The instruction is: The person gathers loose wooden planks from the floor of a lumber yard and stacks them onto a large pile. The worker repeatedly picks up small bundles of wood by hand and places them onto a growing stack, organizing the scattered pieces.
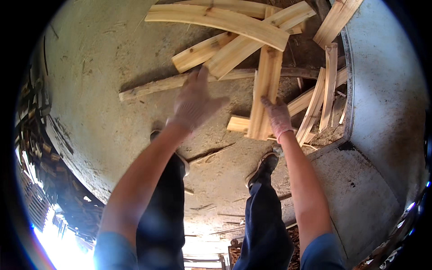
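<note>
Several pale wooden boards lie crisscrossed in a loose pile on the ground ahead of me. My right hand (276, 118), in a light knitted glove, grips the edge of an upright-lying wooden board (266, 96), thumb on its face. The other fingers are partly hidden at its side. My left hand (195, 105), also gloved and slightly blurred, is spread with nothing in it. Its fingertips come close to the near end of a slanting board (238, 51). Over these boards lies a curved-looking plank (216, 21), and a long narrow strip (153, 87) runs behind my left hand.
More wooden strips (317, 105) lean together at the right, beside a grey metal sheet (387, 76). A flat grey plate (355, 184) sits nearer me. Thin wood scraps (209, 153) litter the floor around my feet. Stacked wood pieces (49, 153) line the far left.
</note>
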{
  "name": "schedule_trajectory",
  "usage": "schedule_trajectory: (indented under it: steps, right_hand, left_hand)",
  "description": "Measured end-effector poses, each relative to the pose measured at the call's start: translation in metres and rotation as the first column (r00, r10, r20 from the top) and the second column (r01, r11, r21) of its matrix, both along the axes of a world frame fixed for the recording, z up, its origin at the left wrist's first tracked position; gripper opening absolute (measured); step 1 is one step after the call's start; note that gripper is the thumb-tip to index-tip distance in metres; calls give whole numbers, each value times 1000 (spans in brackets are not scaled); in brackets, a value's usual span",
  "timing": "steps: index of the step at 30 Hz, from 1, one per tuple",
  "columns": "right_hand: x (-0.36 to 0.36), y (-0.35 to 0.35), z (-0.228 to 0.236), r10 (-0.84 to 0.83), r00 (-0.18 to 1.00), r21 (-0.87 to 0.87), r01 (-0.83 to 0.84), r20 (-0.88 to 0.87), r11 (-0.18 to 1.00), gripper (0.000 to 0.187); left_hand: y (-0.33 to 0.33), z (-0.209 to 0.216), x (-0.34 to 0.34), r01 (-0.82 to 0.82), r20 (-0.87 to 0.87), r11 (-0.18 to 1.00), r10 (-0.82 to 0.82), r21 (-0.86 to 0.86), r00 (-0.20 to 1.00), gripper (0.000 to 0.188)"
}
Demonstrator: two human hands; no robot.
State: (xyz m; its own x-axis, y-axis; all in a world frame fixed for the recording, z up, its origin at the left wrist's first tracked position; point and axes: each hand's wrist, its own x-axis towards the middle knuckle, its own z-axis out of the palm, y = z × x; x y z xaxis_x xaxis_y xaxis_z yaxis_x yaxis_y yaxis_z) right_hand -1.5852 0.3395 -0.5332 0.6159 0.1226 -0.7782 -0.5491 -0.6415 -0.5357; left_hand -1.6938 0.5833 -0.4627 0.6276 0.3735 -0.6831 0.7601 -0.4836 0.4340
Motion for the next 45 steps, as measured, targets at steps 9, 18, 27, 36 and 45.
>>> schedule_trajectory:
  steps: [9, 18, 27, 36, 45]
  right_hand:
    - [-45, 32, -15, -225, 971, 354, 238, -79, 904, 37]
    - [-123, 48, 26, -131, 991, 212, 130, -11, 969, 45]
    - [-102, -1, 0, 472, 832, -127, -456, 291, 881, 62]
    - [73, -154, -34, 143, 948, -559, 43, 286, 828, 115]
    - [44, -126, 0, 258, 899, -367, -120, 354, 922, 69]
  left_hand:
    - [16, -86, 61, 234, 29, 970, -237, 72, 971, 89]
    - [-66, -12, -101, -317, -134, 743, 296, -589, 946, 97]
    - [-38, -66, -183, -392, -179, 871, 353, -297, 918, 90]
    - [53, -86, -15, -759, -44, 645, 764, 91, 644, 114]
    - [16, -97, -87, -617, 136, 786, 608, 36, 783, 86]
